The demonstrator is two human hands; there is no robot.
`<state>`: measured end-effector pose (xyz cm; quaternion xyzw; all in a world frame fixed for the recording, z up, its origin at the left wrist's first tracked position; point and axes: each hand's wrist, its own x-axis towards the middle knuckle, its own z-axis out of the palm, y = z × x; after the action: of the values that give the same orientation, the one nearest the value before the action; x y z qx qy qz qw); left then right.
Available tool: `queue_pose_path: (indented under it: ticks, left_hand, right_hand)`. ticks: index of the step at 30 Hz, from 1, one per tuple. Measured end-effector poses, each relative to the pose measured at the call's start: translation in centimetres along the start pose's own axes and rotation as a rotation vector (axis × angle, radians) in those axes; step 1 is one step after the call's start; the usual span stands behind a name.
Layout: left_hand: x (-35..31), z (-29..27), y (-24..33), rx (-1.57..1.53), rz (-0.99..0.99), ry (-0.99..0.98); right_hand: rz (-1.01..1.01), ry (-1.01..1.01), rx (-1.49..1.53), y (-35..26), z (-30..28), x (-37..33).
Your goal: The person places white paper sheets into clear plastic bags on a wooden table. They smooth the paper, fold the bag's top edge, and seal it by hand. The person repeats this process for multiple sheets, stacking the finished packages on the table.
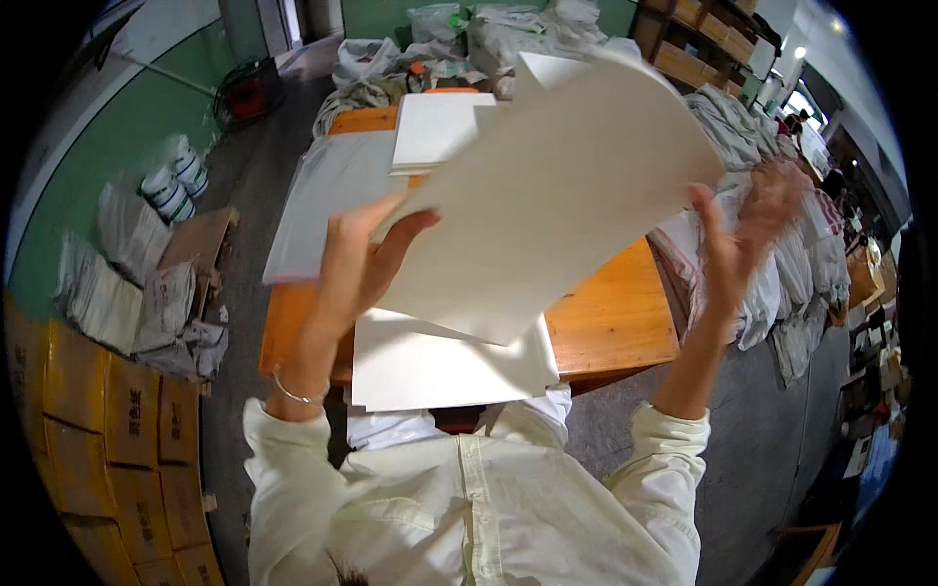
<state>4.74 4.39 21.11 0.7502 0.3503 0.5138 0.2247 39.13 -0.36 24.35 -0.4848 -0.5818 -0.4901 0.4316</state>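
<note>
A large cream paper sheet [576, 186] is lifted at a slant above the table, its far right side curling up. Whether it is one sheet or a few together I cannot tell. My left hand [357, 256] grips its left edge, thumb on the near face and fingers behind. At the right edge, my right hand [735, 232] has its thumb and fingers spread, the fingers smeared by motion; the thumb tip is close to the paper. Under the raised paper, a stack of white paper [445, 376] lies at the table's near edge. Another white paper stack [430, 127] sits farther back.
The orange wooden table [620, 308] carries a clear plastic sheet or bag [327, 200] at left. White sacks [772, 264] crowd the right side, and bundles [528, 34] lie behind. Yellow-brown cartons [127, 410] and white tubs [168, 193] stand on the left.
</note>
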Motion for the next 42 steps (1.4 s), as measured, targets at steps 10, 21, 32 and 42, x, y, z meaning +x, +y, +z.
queue_pose_path:
  ticks: [10, 21, 32, 42]
  left_hand:
    - [5.9, -1.7, 5.0, 0.290, 0.581, -0.270]
    - [-2.4, -6.5, -30.6, 0.754, -0.366, -0.338]
    - [-2.9, -5.1, -31.5, 0.886, -0.410, -0.154]
    - [-2.7, -6.3, -28.8, 0.836, -0.143, -0.316]
  right_hand:
    - [0.506, -0.835, 0.842, 3.0, -8.5, -0.3]
    - [1.781, -0.974, 1.244, -3.6, -12.3, -24.4]
    - [2.015, -0.781, 1.140, -4.9, -17.0, -25.4]
    - [2.020, -0.787, 1.176, -4.6, -17.2, -23.5]
